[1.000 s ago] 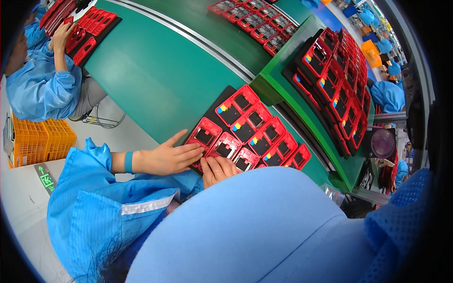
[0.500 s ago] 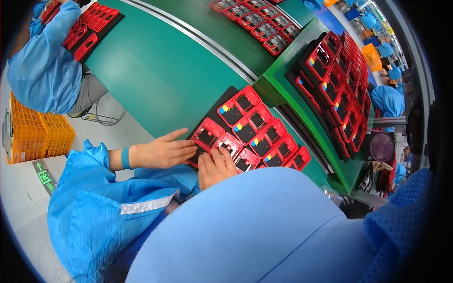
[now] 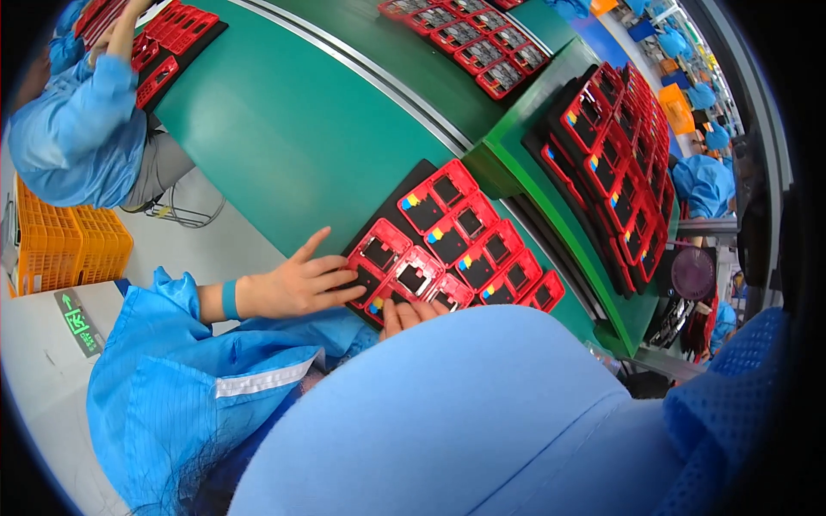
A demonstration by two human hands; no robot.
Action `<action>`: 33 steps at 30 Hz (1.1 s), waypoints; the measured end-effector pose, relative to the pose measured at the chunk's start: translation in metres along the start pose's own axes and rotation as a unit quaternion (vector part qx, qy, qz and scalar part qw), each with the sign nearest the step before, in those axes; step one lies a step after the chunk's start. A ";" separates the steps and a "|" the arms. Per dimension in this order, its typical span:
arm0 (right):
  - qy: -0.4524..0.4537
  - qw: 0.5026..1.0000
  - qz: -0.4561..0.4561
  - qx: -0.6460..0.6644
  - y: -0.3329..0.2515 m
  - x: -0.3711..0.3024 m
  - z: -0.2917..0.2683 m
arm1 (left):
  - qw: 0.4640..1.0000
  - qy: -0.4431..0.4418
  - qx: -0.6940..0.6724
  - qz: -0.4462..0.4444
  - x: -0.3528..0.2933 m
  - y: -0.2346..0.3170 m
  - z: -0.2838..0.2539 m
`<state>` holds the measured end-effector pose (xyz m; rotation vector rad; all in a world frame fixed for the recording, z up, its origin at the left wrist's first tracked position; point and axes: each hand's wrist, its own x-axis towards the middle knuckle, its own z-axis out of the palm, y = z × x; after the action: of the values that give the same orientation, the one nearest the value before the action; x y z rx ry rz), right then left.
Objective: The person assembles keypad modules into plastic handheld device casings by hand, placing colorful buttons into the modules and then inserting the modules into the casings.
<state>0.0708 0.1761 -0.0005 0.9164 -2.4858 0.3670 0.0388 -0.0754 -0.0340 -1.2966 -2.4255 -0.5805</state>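
- Cases, red and shiny, lay in two slanting rows on a black tray, and the tray sat on the green desk.
- Each case in the far row had a red rim, a dark square window and a flat black part, with little blue and yellow bits at one corner.
- One case in the near row, the silver-edged case, had a bright line around its dark square. It lay just past the fingers of both hands.
- The left hand had its grip open, with the fingers spread and one pointing up. Its fingertips were at the edge of the end case, and nothing showed in its grip. A blue band went around the wrist.
- The right hand had bent fingers at the near side of the cases. The blue cap hid part of it, so I could not tell if its grip was closed on something.
- More red cases lay tilted on a green stand to the right.
- Another person's blue sleeve was far off on the left, over an orange crate.
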 end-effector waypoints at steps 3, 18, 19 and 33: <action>-0.140 0.989 0.025 -0.047 0.016 -0.010 -0.008 | 1.000 0.010 0.023 -0.010 0.008 0.007 0.009; -0.012 0.999 0.041 0.011 -0.003 -0.006 0.025 | 0.997 0.038 0.069 -0.021 0.011 0.012 0.022; -0.013 0.999 0.041 0.013 -0.004 -0.009 0.029 | 0.998 0.047 0.032 -0.030 0.009 0.010 0.023; -0.042 0.995 0.087 0.030 0.009 0.045 0.017 | 0.997 0.070 0.004 -0.027 0.004 0.011 0.023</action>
<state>0.0295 0.1522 0.0072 0.7543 -2.6545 0.4725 0.0434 -0.0556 -0.0492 -1.1504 -2.3516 -0.6516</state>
